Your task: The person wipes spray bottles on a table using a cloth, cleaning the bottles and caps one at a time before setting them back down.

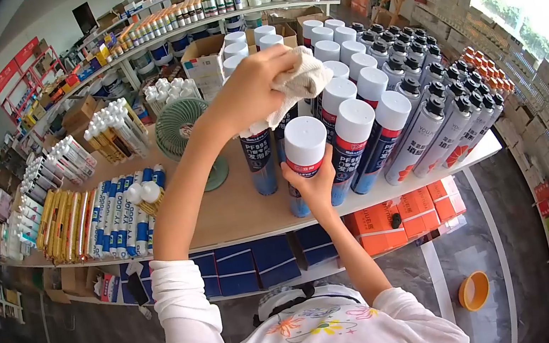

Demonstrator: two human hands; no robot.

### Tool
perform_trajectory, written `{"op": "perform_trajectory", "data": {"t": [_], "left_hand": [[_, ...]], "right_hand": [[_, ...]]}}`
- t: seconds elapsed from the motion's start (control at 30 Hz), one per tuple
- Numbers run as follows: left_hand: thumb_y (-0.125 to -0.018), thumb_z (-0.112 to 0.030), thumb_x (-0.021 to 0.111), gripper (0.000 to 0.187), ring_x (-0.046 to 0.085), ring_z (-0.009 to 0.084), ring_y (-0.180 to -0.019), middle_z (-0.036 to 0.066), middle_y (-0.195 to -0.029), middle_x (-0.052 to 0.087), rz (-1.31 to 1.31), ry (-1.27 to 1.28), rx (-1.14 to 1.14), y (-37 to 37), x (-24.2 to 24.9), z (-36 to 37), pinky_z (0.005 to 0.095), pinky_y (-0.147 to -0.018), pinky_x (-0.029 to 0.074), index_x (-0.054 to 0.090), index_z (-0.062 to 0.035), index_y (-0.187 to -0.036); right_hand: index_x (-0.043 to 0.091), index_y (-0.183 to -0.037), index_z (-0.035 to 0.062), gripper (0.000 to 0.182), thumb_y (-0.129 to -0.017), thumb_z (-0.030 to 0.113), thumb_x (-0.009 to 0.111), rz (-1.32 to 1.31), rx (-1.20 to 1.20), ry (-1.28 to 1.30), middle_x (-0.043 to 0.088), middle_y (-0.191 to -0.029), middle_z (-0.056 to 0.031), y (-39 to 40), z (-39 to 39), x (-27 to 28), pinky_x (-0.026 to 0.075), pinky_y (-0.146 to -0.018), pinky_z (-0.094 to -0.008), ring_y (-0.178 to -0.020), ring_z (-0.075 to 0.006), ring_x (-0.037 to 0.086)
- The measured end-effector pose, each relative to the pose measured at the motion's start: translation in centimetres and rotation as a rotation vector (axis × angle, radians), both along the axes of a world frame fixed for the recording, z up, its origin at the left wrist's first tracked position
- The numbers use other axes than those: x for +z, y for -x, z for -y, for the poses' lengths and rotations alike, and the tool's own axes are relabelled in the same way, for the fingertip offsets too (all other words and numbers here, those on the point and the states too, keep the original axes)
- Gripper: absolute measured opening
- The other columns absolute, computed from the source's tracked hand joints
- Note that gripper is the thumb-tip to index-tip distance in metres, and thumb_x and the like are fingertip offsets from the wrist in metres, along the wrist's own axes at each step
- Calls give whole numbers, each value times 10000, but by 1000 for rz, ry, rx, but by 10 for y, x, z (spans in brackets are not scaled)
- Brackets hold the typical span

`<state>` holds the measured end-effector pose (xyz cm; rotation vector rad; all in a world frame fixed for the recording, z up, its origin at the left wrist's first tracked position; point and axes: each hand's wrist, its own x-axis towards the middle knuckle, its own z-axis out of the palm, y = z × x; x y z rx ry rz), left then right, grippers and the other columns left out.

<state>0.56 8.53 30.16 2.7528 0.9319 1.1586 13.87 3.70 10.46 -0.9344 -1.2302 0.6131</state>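
Observation:
My left hand (255, 92) is raised above the table with its fingers closed around a crumpled whitish cloth (304, 75). Below that cloth stands a blue foam spray can (261, 163) labelled PF595, its top hidden by the cloth and hand. My right hand (314, 183) is wrapped round another foam spray can (306, 141) with a white cap and a red band, upright near the table's front edge. Close on its right are more white-capped foam cans (351, 145) in rows. Silver cans with black tops (429, 129) stand farther right.
A green fan (181, 129) stands left of the cans on the table (242, 216). Sealant tubes (126, 209) lie at the left. Blue boxes (236, 267) and orange boxes (401, 220) sit beneath. A yellow basin (474, 291) is on the floor.

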Motion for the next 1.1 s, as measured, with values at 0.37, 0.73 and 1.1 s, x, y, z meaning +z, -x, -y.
{"op": "perform_trajectory", "data": {"t": [0.37, 0.73, 1.1], "left_hand": [[-654, 75, 661, 398, 577, 312, -1023, 102, -1089, 632, -184, 204, -225, -8, -22, 16, 381, -905, 490, 649, 0, -1045], [-727, 43, 613, 352, 616, 392, -935, 194, -992, 623, 39, 94, 67, -29, -42, 0, 427, -822, 494, 627, 62, -1078], [-675, 53, 645, 312, 571, 321, -965, 122, -1000, 599, -67, 19, 123, 6, -38, 55, 397, -849, 502, 635, 29, -985]], "right_hand": [[425, -1294, -7, 769, -690, 219, 844, 28, 39, 0, 658, -1095, -213, 1, -8, -1, 531, -835, -379, -977, -292, 671], [427, -1201, -18, 708, -686, 225, 848, 57, 42, 31, 659, -1021, -220, 0, -10, -1, 540, -772, -372, -889, -282, 677], [452, -1199, -8, 682, -685, 206, 847, 67, 21, -18, 660, -1049, -182, 3, -5, -1, 529, -814, -358, -936, -253, 667]]}}
